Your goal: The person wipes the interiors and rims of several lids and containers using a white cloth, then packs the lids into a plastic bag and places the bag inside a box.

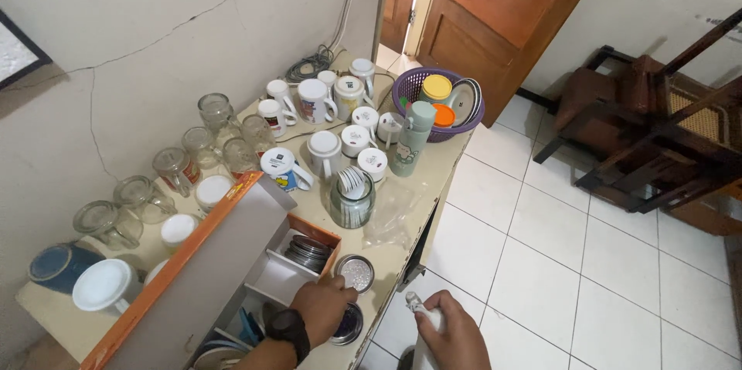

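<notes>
at the bottom centre of the frame your left hand [323, 307], a black watch [289, 328] on its wrist, rests palm down at the edge of the orange cardboard box [202, 252], fingertips bent and touching a round perforated metal strainer [355, 272] on the cream table [427, 177]. just right of it, your right hand [454, 333] is curled tight around a smooth white bottle [424, 327] over the glossy white floor tiles [541, 262]. a glass jar of spoons [352, 198] stands above.
</notes>
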